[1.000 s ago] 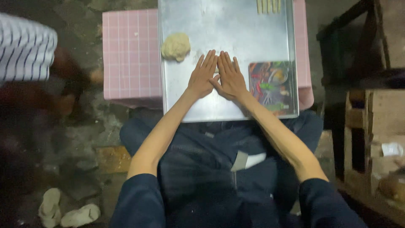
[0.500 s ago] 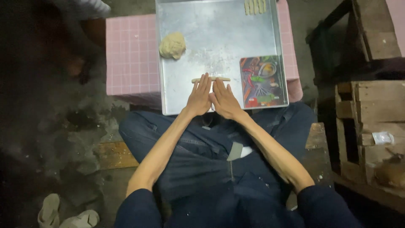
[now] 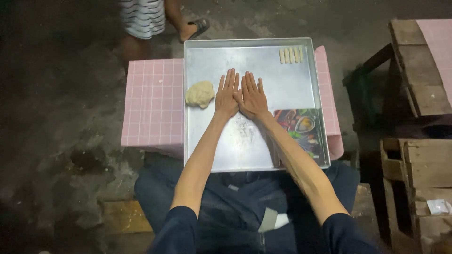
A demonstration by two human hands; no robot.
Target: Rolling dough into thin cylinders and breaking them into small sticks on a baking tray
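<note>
- Head view: the left hand (image 3: pixel 226 96) and the right hand (image 3: pixel 252 98) are lying flat, palms down, side by side on the large square shiny metal tray (image 3: pixel 245 146), thumbs touching, fingers stretched and pointing away from the body.
- Grip state: both hands are spread flat, clamped on nothing. Whatever may be lying beneath the palms is hidden; cannot tell if anything is there.
- The pale, rough-surfaced lump of dough (image 3: pixel 200 94) is sitting on the tray near its left wall, just beside the left hand, apart from it.
- A row of short pale dough sticks (image 3: pixel 290 55) is lying side by side in the tray's far right corner, well apart from the hands. The exact count is hard to make out.
- A flat rectangular multicoloured printed card (image 3: pixel 301 134) is lying in the tray's near right corner; the right forearm is covering its near left part, and its pictures are too small to read.
- The tray is resting on a pink checked tabletop (image 3: pixel 153 103), which is showing on both sides.
- Another person's legs, striped garment and sandal (image 3: pixel 200 26) are cut off at the top edge.
- Weathered wooden crates (image 3: pixel 414 188) are standing at right, partly cut off; a small white packet (image 3: pixel 439 206) is lying inside, details unclear.
</note>
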